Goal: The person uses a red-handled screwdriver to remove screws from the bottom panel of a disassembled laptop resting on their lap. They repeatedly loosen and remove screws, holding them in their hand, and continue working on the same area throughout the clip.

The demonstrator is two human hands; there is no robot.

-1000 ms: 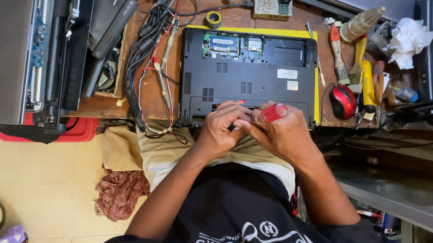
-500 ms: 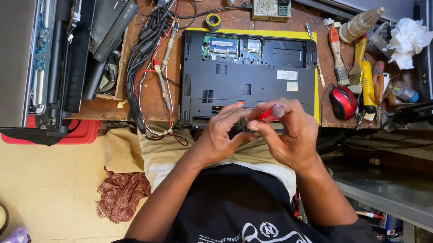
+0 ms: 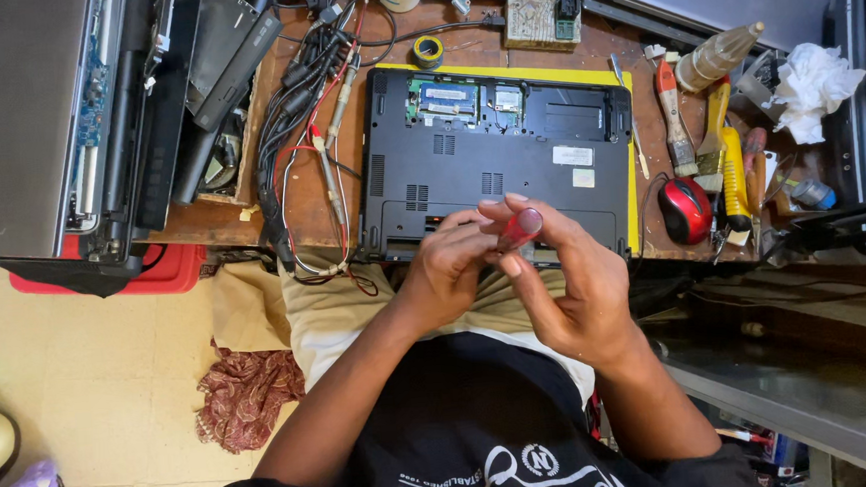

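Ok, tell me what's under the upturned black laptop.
A yellow mat shows along the top and right edges of the laptop, lying on the wooden bench. The mat's middle is covered, and the hands hide the near edge.

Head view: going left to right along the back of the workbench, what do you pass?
Grey laptop lid → bundle of cables → opened black laptop base → red and black mouse → crumpled white tissue.

Red-handled screwdriver (image 3: 519, 230) tilted, held above upturned black laptop (image 3: 501, 159).
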